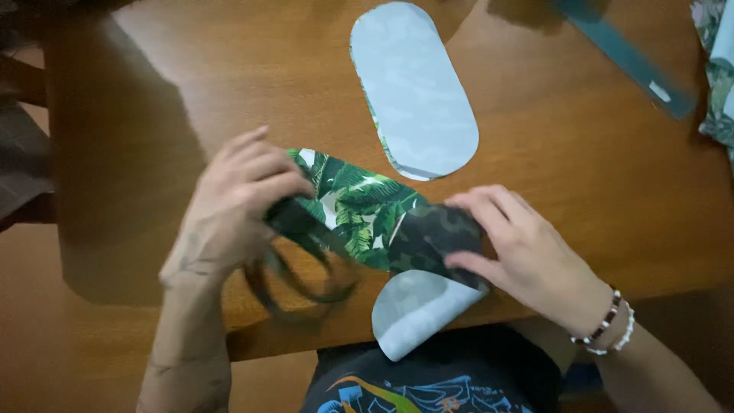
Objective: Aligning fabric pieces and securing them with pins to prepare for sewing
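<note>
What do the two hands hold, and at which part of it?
Both hands hold one green leaf-print fabric piece: the left hand at its left end, the right hand at its dark folded right end.

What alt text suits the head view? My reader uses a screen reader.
Two bare hands hold a leaf-print fabric piece over a wooden table: the left hand grips one end, the right hand pinches the other. A pale oval fabric piece lies beyond.
</note>
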